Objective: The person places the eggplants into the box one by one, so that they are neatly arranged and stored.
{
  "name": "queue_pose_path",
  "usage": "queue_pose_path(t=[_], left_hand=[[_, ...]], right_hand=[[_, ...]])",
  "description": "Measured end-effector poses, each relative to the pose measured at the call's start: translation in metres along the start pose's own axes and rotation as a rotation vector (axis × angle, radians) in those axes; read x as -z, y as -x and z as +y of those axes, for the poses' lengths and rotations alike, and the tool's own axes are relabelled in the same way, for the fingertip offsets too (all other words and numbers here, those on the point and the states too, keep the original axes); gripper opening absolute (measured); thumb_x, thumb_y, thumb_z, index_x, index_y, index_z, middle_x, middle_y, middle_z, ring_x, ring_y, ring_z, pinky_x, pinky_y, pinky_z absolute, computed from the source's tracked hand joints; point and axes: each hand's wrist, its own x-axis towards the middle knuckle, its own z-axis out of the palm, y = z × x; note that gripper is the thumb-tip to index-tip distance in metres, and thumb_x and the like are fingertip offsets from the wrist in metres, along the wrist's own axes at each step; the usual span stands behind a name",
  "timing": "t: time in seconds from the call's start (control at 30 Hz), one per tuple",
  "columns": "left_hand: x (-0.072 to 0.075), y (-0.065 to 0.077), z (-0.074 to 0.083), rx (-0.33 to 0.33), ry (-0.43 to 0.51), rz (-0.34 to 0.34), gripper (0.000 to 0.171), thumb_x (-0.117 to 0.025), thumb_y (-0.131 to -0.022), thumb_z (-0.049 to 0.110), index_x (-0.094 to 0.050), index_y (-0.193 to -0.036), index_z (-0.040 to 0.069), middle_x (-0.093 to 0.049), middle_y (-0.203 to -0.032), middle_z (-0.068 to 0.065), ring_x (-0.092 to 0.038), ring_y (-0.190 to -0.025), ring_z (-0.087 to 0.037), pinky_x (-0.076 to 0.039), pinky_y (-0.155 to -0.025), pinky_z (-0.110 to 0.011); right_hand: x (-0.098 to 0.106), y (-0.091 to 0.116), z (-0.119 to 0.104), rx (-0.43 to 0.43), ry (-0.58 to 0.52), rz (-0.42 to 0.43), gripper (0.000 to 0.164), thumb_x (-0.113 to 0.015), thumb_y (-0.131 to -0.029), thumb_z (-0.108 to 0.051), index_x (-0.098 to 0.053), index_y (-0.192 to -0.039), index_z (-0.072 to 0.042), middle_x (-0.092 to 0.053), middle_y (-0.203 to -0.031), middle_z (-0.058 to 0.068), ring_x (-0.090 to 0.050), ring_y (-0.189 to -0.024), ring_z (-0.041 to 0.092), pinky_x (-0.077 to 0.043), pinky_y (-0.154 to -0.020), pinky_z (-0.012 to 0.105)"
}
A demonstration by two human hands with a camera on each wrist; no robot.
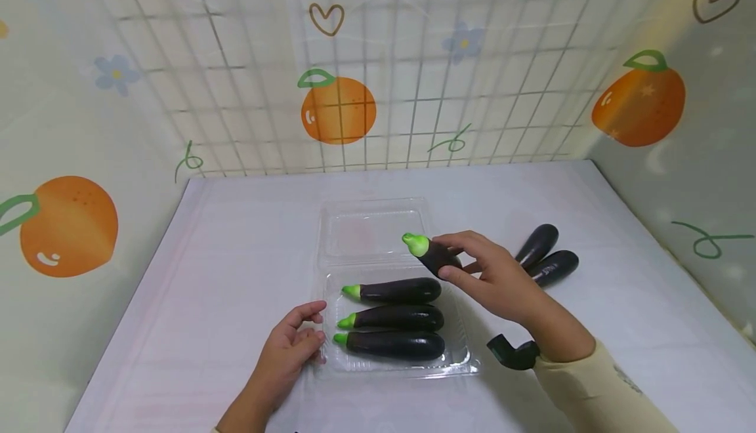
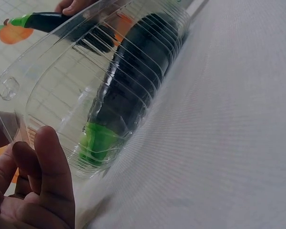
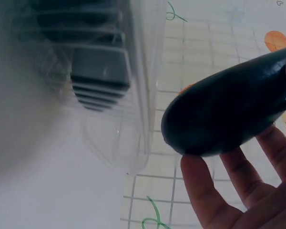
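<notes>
My right hand (image 1: pixel 499 282) grips a dark eggplant (image 1: pixel 435 256) with a bright green stem end, lifted above the clear plastic clamshell box (image 1: pixel 461 354). In the right wrist view, the fingers (image 3: pixel 248 176) hold along this eggplant's rounded body. Three more eggplants (image 1: pixel 398 318) lie side by side in the box's near half, green ends to the left. At the box's left edge rests my left hand (image 1: pixel 286 348), its fingers loosely bent at the rim. The left wrist view shows fingers (image 2: pixel 55 176) by the clear rim; their exact contact is partly hidden.
Two eggplants (image 1: pixel 552 269) lie on the white tabletop (image 1: pixel 236 249) to the right, partly behind my right hand. The box's lid (image 1: pixel 372 229) lies folded back. A black curved object (image 1: pixel 510 352) is by my right forearm. A printed curtain over a wire grid backs the table.
</notes>
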Motion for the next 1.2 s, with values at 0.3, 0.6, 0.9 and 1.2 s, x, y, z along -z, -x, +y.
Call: queue_pose_path(t=[0.3, 0.6, 0.9, 1.2], left_hand=[[0.000, 0.000, 0.000, -0.002, -0.001, 0.006, 0.047, -0.061, -0.094, -0.002, -0.054, -0.140, 0.004, -0.045, -0.120, -0.012, -0.054, -0.071, -0.010, -0.058, -0.066, -0.021], [0.000, 0.000, 0.000, -0.005, 0.003, 0.006, 0.047, -0.062, -0.094, -0.002, -0.054, -0.140, 0.004, -0.045, -0.121, -0.014, -0.054, -0.070, -0.011, -0.057, -0.066, -0.021], [0.000, 0.001, 0.002, 0.005, 0.008, 0.005, 0.047, -0.062, -0.094, -0.001, -0.054, -0.140, 0.004, -0.045, -0.121, -0.013, -0.054, -0.071, -0.010, -0.057, -0.066, -0.021], [0.000, 0.001, 0.002, 0.005, 0.010, 0.012, 0.047, -0.062, -0.093, -0.003, -0.055, -0.139, 0.005, -0.045, -0.120, -0.013, -0.054, -0.071, -0.010, -0.057, -0.065, -0.021]], right_hand=[[-0.008, -0.005, -0.004, -0.001, 0.017, -0.031, 0.045, -0.071, -0.096, -0.027, -0.058, -0.139, -0.019, -0.063, -0.134, 0.002, -0.062, -0.119, 0.024, -0.059, -0.088, 0.046], [-0.012, -0.007, -0.005, -0.014, 0.056, -0.041, 0.046, -0.071, -0.095, -0.029, -0.059, -0.138, -0.021, -0.064, -0.134, 0.001, -0.061, -0.119, 0.024, -0.055, -0.088, 0.050], [-0.018, -0.010, -0.005, -0.029, 0.104, -0.026, 0.049, -0.077, -0.091, -0.028, -0.061, -0.137, -0.023, -0.065, -0.129, -0.002, -0.062, -0.114, 0.021, -0.056, -0.085, 0.046], [-0.027, -0.015, -0.008, -0.017, 0.130, -0.047, 0.048, -0.078, -0.089, -0.033, -0.064, -0.134, -0.024, -0.067, -0.129, -0.004, -0.059, -0.119, 0.020, -0.056, -0.084, 0.043]])
